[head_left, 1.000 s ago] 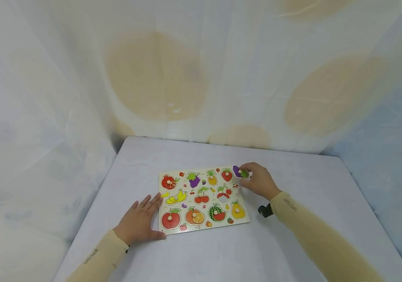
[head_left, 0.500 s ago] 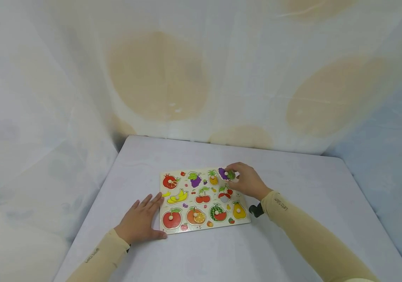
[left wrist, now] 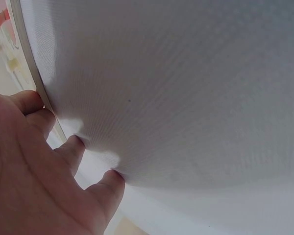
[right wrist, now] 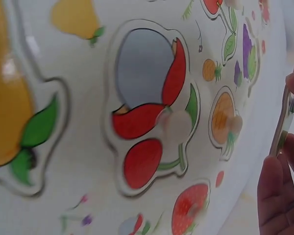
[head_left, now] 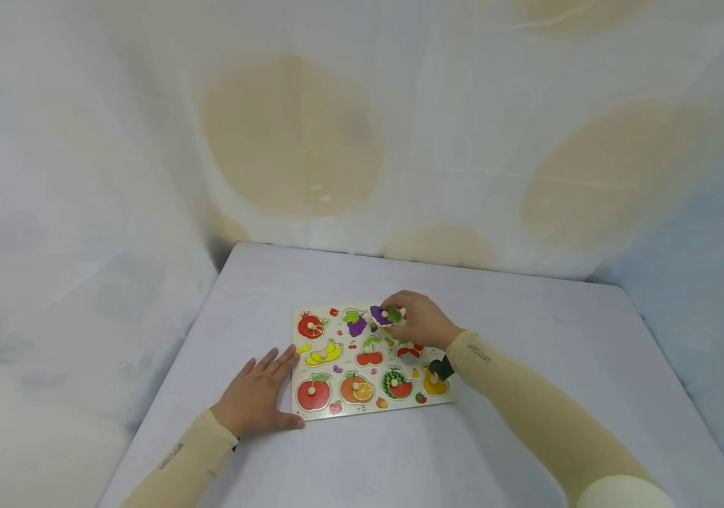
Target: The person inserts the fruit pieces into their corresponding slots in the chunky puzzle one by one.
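Note:
A white wooden fruit knob puzzle board [head_left: 403, 404] lies on the table. My right hand [head_left: 422, 319] pinches a purple-and-green grape piece [head_left: 377, 315] above the board's far side, partly covering the pineapple. The right wrist view shows that piece [right wrist: 283, 120] edge-on between fingertips, off the board. My left hand [head_left: 257, 391] rests spread on the table, fingertips and thumb touching the board's left edge; in the left wrist view its fingers [left wrist: 108, 188] stay extended. A grape picture [head_left: 356, 323] shows on the board left of the held piece; no knob is visible there.
Other knobbed pieces sit in the board, among them an apple [head_left: 314, 393], bananas [head_left: 325, 353] and a watermelon [head_left: 396, 384]. White cloth hangs behind the table [head_left: 311, 268] and at both sides. A dark wrist device [head_left: 442, 369] hangs over the pear.
My right hand has carried the grape piece leftward, from beside the board's far right corner to over the pineapple. My left hand keeps its place at the board's edge.

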The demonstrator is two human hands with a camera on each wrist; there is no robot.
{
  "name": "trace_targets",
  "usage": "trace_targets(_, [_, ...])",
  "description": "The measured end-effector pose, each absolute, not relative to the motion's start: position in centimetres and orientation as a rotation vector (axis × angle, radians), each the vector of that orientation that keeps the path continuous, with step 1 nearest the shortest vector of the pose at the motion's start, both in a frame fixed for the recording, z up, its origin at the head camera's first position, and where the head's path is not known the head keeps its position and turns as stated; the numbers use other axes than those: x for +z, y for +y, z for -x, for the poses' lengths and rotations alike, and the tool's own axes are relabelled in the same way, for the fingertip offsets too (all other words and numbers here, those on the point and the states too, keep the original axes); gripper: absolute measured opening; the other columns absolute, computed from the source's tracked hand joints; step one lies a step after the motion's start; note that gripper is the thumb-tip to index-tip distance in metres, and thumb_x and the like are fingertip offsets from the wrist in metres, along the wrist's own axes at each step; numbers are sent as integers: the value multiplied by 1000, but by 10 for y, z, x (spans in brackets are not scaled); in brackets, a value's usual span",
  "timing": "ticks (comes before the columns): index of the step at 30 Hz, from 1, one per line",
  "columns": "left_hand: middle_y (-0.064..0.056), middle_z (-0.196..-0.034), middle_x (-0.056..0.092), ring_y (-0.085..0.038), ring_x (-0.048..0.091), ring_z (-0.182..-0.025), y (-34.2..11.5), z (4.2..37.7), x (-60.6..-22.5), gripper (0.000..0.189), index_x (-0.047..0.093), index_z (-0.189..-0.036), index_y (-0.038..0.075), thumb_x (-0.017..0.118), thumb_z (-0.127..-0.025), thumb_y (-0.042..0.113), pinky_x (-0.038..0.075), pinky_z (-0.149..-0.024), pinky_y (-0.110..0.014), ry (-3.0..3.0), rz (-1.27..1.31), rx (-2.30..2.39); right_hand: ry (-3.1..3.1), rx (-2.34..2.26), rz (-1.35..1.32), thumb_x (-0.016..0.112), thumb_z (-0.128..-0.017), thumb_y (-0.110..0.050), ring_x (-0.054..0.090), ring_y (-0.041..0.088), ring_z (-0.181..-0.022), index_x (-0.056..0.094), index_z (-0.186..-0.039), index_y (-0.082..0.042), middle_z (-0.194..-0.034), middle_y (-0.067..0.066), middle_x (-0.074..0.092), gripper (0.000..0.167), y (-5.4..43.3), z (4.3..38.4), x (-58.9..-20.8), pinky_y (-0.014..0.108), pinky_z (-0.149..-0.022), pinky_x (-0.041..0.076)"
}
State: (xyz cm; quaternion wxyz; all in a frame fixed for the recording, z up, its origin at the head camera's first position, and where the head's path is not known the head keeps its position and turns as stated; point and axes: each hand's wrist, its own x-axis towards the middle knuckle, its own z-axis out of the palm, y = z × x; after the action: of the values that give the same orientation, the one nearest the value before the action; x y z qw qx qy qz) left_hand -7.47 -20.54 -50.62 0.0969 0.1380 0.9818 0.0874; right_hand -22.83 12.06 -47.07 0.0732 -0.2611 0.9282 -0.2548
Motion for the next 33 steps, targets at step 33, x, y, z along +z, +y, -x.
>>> trace_targets(33, [1, -162, 28, -31, 23, -148, -193, 68, -503, 117, 36, -156, 13, 80, -64, 70, 23, -116, -58, 2899, -446, 236, 2665, -471, 970, 74, -80, -5, 57, 17, -115, 68, -124, -21, -133, -2, 58, 48, 86, 241, -488, 40, -103, 46])
